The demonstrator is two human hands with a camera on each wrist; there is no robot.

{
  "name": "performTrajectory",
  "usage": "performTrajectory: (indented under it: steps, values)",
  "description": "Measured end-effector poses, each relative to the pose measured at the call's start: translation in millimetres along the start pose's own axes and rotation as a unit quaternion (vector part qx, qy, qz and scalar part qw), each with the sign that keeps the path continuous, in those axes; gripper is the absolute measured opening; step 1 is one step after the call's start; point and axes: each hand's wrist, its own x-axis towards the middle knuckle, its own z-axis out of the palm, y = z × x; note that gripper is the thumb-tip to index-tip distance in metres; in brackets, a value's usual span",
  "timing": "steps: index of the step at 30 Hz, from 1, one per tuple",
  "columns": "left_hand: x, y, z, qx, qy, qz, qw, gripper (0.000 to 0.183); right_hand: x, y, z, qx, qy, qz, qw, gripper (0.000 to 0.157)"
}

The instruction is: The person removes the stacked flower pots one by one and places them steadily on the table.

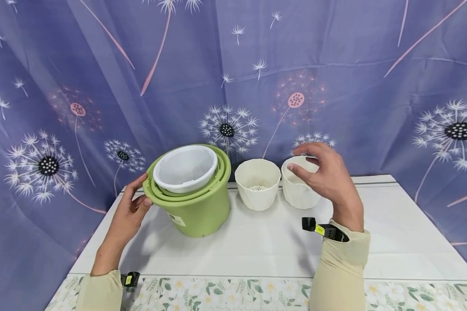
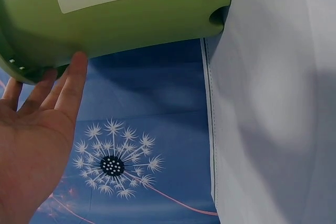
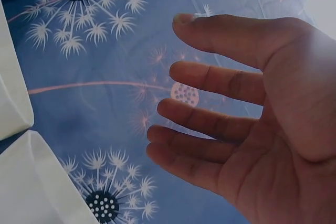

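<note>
A green flowerpot with a paper label stands on the table, and a smaller green pot and a white pot sit nested inside it. My left hand touches the left side of the outer rim; its fingers look extended against the pot in the left wrist view. Raised over the right-hand cream pot, my right hand holds nothing. Its fingers are spread and slightly bent, with the thumb apart. Left of that pot stands another cream pot with holes in its base.
A white cloth covers the table, with a floral strip along the front edge. Behind the pots hangs a blue-purple curtain with a dandelion print. Each wrist wears a black camera strap.
</note>
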Motion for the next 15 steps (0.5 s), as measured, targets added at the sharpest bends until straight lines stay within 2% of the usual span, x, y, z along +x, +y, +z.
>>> performTrajectory:
  steps: [7,15]
  values:
    - [0.1,0.6,2.0,0.000,0.000,-0.009,1.0000,0.064,3,-16,5.5,0.013,-0.011,-0.034,0.999,0.027]
    - [-0.3,-1.5,0.4,0.005,0.003,0.004,1.0000,0.065,4,-30,15.0,-0.024,-0.024,-0.055,0.998,0.028]
